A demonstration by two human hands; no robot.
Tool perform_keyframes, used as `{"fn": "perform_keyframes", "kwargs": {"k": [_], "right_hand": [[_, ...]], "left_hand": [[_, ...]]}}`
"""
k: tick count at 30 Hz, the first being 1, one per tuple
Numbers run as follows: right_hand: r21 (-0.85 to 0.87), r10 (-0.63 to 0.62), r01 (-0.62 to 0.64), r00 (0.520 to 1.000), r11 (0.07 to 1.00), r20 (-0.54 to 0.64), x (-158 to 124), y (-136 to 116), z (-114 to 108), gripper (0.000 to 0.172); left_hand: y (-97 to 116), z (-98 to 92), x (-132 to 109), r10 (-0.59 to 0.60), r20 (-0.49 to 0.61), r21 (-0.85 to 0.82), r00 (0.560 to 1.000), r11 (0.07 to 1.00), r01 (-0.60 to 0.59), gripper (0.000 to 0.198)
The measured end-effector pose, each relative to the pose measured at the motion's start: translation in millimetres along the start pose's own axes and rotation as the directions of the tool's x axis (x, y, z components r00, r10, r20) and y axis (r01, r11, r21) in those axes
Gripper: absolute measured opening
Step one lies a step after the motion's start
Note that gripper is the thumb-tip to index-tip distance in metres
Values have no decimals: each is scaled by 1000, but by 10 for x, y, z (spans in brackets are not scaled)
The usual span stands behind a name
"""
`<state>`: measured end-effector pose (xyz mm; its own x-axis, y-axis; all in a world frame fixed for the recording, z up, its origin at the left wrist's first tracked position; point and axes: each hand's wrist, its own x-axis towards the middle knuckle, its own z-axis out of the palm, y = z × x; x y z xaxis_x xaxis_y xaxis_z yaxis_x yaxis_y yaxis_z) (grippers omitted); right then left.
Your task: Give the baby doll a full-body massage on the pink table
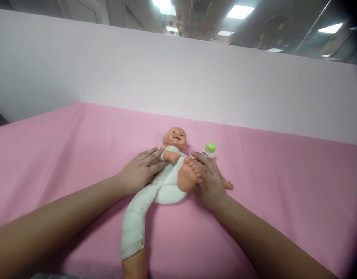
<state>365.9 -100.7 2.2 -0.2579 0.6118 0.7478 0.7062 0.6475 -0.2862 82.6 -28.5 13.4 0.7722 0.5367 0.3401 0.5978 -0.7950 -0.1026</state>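
Note:
A baby doll (169, 195) with a white cloth body lies on its back on a pink mat, head away from me. My left hand (140, 168) rests along the doll's side, fingers stretched out and touching its chest near one bent arm. One doll leg is lifted and folded up, so the sole of its foot (187, 176) faces me. My right hand (210, 180) is closed around that leg beside the foot; some of its fingers are hidden behind. The other leg extends toward me and runs out of the picture at the bottom.
Just beyond my right hand is a white bottle with a green cap (210, 148), partly covered by the hand. The pink mat (277, 186) ends against a pale padded wall (181, 73). Glass with reflected ceiling lights rises above it.

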Motion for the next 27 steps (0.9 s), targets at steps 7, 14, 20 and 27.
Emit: {"fn": "perform_keyframes", "kwargs": {"k": [7,14,20,27], "right_hand": [[114,-137,122,983,986,126,17,45,23,58],[51,-330,329,944,943,24,-39,-364,-129,46],[257,-598,547,777,796,197,-226,-708,-124,32],[282,-634,577,751,767,187,-345,-727,30,35]], "left_hand": [[8,16,32,21,10,-27,1000,999,-21,61],[-120,51,-62,-359,-32,-278,933,900,337,74],[-240,94,-62,-619,161,-274,769,720,637,123],[-226,98,-56,-604,178,-216,777,746,630,123]]}}
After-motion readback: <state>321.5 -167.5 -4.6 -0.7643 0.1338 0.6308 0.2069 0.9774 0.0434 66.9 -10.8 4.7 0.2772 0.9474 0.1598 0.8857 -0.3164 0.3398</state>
